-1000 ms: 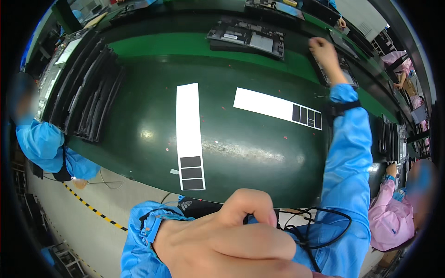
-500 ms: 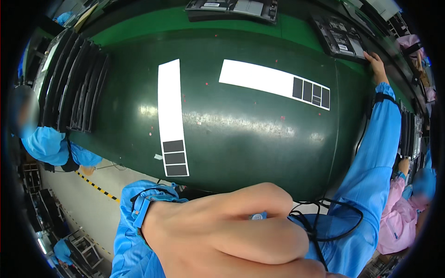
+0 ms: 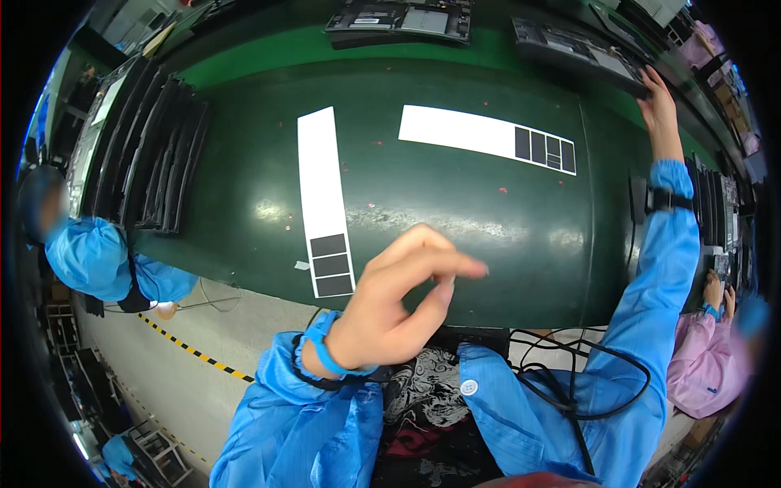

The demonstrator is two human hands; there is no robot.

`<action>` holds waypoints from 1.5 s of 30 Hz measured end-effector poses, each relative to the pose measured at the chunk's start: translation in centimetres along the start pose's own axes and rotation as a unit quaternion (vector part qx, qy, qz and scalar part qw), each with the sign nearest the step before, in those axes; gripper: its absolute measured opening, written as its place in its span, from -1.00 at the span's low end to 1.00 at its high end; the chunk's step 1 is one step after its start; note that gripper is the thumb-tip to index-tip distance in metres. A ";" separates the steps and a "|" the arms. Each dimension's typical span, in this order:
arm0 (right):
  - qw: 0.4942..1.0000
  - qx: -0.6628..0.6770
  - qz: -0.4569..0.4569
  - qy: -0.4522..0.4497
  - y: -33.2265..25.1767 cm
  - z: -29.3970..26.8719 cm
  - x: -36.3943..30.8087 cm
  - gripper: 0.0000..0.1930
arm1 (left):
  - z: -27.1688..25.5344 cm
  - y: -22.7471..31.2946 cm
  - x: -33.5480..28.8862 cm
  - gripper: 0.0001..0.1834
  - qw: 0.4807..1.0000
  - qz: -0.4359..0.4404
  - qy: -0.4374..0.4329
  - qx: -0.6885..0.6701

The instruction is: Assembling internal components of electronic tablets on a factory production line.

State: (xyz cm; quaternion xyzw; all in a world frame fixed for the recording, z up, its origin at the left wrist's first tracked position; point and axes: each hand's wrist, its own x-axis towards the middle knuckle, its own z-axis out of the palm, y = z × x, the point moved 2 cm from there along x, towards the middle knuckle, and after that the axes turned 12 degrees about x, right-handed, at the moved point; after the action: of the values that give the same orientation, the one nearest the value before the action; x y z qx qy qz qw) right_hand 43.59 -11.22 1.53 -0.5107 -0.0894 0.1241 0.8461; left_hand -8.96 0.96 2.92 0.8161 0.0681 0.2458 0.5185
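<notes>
My right hand (image 3: 662, 114) reaches to the far right and grips the near right corner of an opened laptop base (image 3: 579, 50), its inner parts and a grey battery facing up. The base is tilted, its near side edge showing. Above the front edge of the table, my left hand (image 3: 394, 305) hangs loosely bent with nothing in it, index finger pointing right, thumb a little apart. Beyond it on the tabletop lie two white strips with black rectangular pieces: a lengthwise strip (image 3: 320, 183) at left and a crosswise strip (image 3: 460, 130) at right.
A dark green table (image 3: 244, 163) spreads before me. Another opened laptop base (image 3: 399, 20) lies at the far edge. A stack of dark laptop parts (image 3: 138, 146) stands at left, with a person in blue beside it. A black cable (image 3: 590, 415) loops near my right arm.
My left hand has dropped away from close in front of the camera to the table's front edge. The laptop base in my right hand has shifted left and tilted.
</notes>
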 end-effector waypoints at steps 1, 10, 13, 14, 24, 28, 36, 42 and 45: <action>0.999 -0.040 -0.025 0.015 -1.1 1.1 -3.3 -0.58 | 0.2 -0.7 -0.4 -0.65 0.998 -0.037 -0.036 0.033; 0.995 0.018 -0.034 -0.096 -0.8 0.7 -30.7 -0.41 | 3.0 -2.9 -3.0 -0.25 0.989 -0.098 0.098 -0.049; 0.997 0.035 -0.032 -0.057 2.0 -0.3 -37.0 -0.49 | 2.0 -2.6 -4.9 -0.27 0.992 -0.115 0.059 -0.010; 0.998 0.054 -0.028 -0.031 2.8 -1.0 -38.3 -0.53 | 1.0 -2.2 -4.9 -0.27 0.992 -0.110 0.055 -0.009; 0.926 -0.319 -0.200 -0.021 4.8 -0.9 -41.8 -0.69 | -3.4 1.2 8.2 -0.71 0.925 0.033 -0.111 0.361; 0.925 -0.340 -0.161 -0.048 5.3 -0.2 -41.9 -0.70 | -0.3 -8.8 17.1 -0.47 0.842 0.028 -0.153 0.516; 0.993 -0.033 0.003 -0.111 1.3 -5.6 -40.9 -0.72 | 1.8 -11.0 20.9 -0.43 0.776 -0.058 -0.327 0.537; 0.995 -0.077 -0.014 -0.060 -1.6 -6.0 -39.4 -0.76 | 1.7 -10.3 20.0 -0.36 0.818 -0.006 -0.282 0.501; 0.993 -0.085 -0.028 -0.078 -2.2 -5.4 -38.7 -0.76 | 2.0 -9.2 19.6 -0.41 0.781 -0.080 -0.299 0.543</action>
State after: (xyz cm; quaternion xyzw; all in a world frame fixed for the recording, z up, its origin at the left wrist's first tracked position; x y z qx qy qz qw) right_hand 8.49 -28.40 0.08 -0.5670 -0.1798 0.1315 0.7930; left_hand 10.39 10.71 0.61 0.9867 0.0966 -0.1304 0.0017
